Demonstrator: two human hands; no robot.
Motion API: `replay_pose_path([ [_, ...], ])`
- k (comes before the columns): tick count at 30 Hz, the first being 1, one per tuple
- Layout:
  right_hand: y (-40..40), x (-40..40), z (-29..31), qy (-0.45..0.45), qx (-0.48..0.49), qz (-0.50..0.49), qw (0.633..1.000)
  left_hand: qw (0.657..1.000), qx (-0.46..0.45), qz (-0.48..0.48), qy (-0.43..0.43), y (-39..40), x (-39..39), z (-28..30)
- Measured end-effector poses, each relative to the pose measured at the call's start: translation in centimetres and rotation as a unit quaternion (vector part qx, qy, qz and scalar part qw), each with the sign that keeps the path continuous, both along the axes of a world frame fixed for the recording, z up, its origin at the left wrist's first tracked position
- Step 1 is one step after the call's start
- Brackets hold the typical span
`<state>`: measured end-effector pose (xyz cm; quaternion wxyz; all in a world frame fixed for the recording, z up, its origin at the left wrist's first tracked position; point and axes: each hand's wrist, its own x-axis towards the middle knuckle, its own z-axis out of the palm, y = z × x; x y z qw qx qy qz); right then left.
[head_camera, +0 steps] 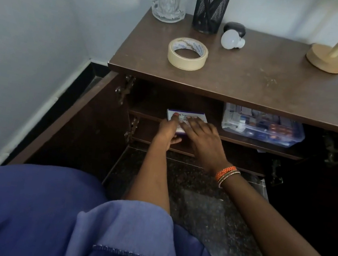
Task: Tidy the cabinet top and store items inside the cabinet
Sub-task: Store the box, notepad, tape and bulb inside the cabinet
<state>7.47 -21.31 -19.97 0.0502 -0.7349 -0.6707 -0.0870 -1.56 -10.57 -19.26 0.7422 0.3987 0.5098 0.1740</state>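
A white and purple box [196, 115] lies on the upper shelf [144, 114] inside the open brown cabinet. My left hand [168, 131] grips its near left corner, index finger on top and thumb underneath. My right hand [202, 136] rests flat on the box's top with straight fingers. On the cabinet top [247, 73] sit a roll of beige tape [187, 54], a white light bulb [231, 40], a small black case [235, 27] behind it, a black mesh pen holder [210, 10] and a glass vase [169, 0].
A clear plastic container [263, 127] full of small items sits on the same shelf to the right of the box. The left cabinet door [73, 123] stands open against the wall. A wooden lamp base [327, 58] occupies the top's back right corner. Dark speckled floor lies below.
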Motion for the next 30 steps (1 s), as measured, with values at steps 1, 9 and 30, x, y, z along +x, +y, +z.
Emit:
replay_pose_path([
  [1,0.1,0.5,0.0,-0.009,-0.014,0.002,1.0,1.0,0.002,-0.001,0.019,0.0,0.1,-0.2],
  [9,1.3,1.6,-0.4,-0.022,-0.038,-0.046,0.998,0.986,-0.078,0.099,-0.107,-0.3,1.1,0.0],
  [30,4.8,1.9,-0.1,0.033,-0.09,-0.169,0.981,0.97,0.164,0.06,0.167,-0.5,1.7,1.2],
])
